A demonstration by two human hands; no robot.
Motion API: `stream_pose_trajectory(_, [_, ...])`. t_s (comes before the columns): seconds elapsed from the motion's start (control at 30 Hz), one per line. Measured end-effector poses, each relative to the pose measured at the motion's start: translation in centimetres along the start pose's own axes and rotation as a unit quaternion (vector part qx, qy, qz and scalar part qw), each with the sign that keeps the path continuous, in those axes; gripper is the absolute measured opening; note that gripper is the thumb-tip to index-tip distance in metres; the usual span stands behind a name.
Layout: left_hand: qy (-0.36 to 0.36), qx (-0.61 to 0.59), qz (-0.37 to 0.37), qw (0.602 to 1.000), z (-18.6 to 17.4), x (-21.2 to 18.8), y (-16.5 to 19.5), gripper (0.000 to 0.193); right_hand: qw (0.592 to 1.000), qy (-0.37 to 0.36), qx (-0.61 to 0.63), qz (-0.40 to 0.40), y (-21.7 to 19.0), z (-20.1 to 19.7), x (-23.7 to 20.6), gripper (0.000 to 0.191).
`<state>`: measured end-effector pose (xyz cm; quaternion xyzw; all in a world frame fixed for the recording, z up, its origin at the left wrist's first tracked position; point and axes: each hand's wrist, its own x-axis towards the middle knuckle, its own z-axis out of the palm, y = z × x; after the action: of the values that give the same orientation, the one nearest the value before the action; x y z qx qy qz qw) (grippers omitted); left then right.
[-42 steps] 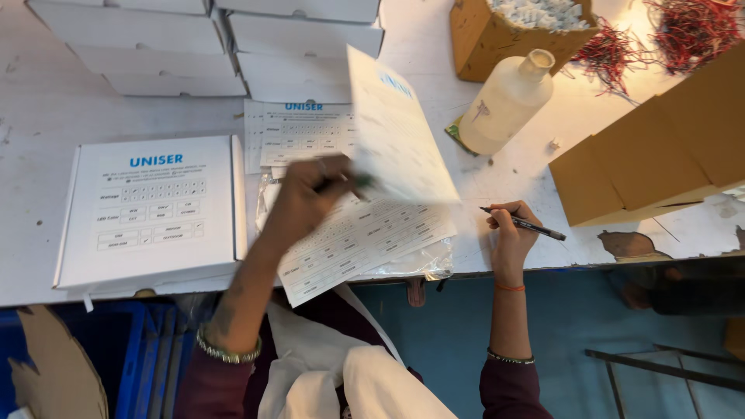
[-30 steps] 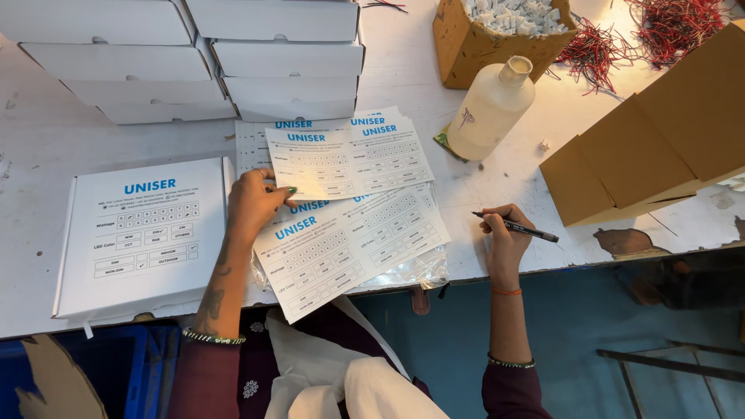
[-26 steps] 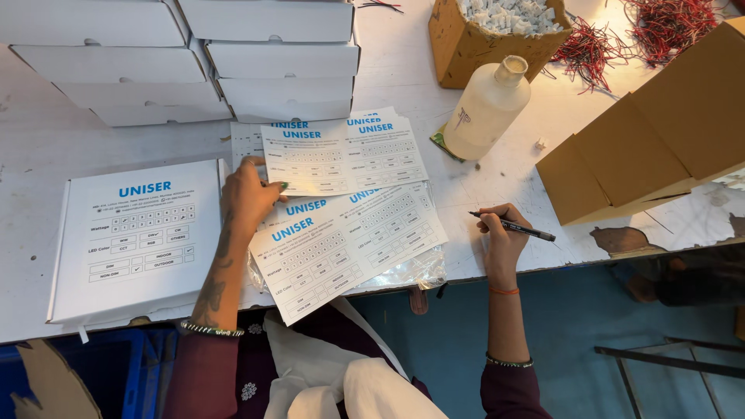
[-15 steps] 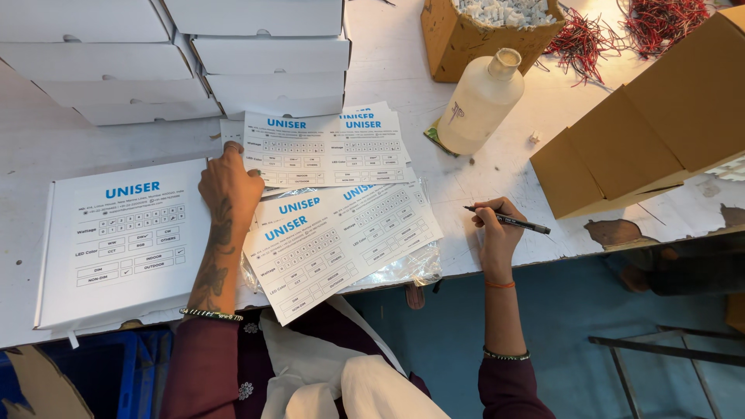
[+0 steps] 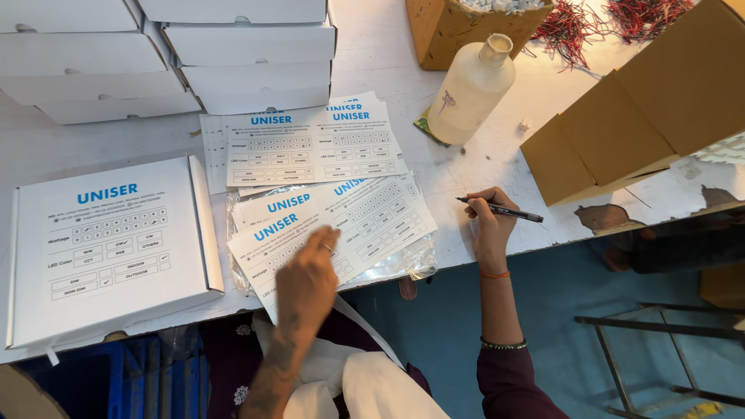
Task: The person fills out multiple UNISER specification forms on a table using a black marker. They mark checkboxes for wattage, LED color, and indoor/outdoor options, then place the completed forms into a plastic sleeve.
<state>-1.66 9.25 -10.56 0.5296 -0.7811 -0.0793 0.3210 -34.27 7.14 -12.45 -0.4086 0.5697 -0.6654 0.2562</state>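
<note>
My left hand (image 5: 308, 273) rests its fingertips on the near stack of printed label sheets (image 5: 365, 221), which lies on a clear plastic sleeve at the table's front edge. A second stack of label sheets (image 5: 310, 143) lies just behind it. My right hand (image 5: 487, 225) sits at the table edge to the right of the sheets, holding a black pen (image 5: 504, 210) level above the tabletop. A flat white box (image 5: 109, 240) with a printed label on its lid lies to the left of the sheets.
Stacks of white boxes (image 5: 233, 50) fill the back left. A translucent plastic bottle (image 5: 470, 91) stands behind the sheets. Brown cardboard boxes (image 5: 636, 116) sit at the right, another cardboard box (image 5: 450, 27) and red wires (image 5: 574, 27) at the back. A metal frame (image 5: 660, 349) stands below.
My left hand laid a lifted sheet onto the far stack, rested between the box and the sheets, then moved back onto the near stack. My right hand kept still with the pen.
</note>
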Motion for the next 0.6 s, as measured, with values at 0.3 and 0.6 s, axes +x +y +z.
stream_pose_trajectory(0.3, [0.023,0.031,0.009,0.999,3.7,-1.2,-0.8,0.030,1.000,0.012,-0.019,-0.004,1.6,1.8,1.7,0.010])
stream_pose_trajectory(0.6, [-0.023,0.068,0.032,0.997,3.2,-2.8,-1.4,0.033,1.000,0.002,-0.017,-0.006,1.8,0.3,1.1,0.009])
